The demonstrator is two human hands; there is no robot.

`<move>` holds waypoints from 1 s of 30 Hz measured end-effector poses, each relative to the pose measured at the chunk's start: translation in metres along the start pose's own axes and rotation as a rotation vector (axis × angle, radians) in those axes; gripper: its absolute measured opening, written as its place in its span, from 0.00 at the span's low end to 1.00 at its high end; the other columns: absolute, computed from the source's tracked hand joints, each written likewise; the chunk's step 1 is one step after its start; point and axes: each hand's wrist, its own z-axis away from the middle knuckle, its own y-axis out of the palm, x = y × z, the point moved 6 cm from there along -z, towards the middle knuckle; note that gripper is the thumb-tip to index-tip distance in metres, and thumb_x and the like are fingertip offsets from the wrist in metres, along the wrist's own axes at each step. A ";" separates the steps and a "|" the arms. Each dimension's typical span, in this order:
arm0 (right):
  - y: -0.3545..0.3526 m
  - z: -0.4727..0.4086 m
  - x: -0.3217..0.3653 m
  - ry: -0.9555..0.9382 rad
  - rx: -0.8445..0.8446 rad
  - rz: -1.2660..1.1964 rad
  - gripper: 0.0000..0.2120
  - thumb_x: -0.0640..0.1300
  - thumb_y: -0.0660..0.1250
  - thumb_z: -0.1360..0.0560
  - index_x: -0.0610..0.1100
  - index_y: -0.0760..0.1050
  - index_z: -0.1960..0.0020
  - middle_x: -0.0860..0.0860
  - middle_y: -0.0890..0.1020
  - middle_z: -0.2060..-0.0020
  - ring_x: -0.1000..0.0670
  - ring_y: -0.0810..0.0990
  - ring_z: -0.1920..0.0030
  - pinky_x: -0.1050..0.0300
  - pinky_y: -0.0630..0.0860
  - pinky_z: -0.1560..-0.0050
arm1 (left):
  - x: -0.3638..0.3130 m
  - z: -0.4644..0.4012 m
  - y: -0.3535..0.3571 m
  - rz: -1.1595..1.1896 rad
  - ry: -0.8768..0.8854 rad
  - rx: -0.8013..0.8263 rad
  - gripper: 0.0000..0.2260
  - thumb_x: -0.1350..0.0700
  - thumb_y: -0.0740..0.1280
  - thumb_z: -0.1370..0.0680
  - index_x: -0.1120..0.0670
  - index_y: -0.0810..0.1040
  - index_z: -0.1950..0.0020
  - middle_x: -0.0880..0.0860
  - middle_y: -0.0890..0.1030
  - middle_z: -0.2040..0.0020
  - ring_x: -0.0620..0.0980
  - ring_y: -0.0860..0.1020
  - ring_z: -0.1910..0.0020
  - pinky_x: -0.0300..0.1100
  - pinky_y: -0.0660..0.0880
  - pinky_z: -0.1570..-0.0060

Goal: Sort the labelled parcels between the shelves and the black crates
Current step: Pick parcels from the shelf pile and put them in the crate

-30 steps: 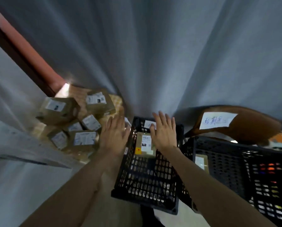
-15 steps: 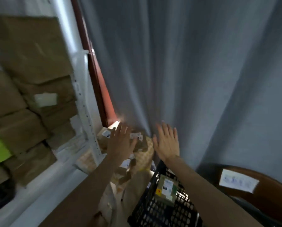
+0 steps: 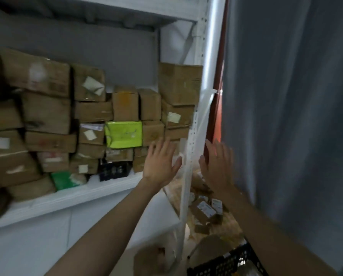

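Cardboard parcels fill the white shelf at nine o'clock; left hand and right hand, fingers spread, hold nothing.

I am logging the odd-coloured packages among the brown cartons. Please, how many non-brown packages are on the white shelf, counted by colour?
Lime-green package: 1
Dark green package: 1
Small black box: 1
Total: 3, all on the white metal shelf; blur may hide others.
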 end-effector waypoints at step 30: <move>0.037 0.077 0.585 -0.511 0.142 -0.521 0.26 0.50 0.58 0.18 0.46 0.63 0.22 0.44 0.68 0.24 0.43 0.64 0.24 0.44 0.59 0.22 | 0.465 0.316 -0.275 -0.430 -0.610 -0.060 0.28 0.39 0.49 0.17 0.51 0.61 0.20 0.54 0.62 0.20 0.54 0.57 0.20 0.54 0.52 0.21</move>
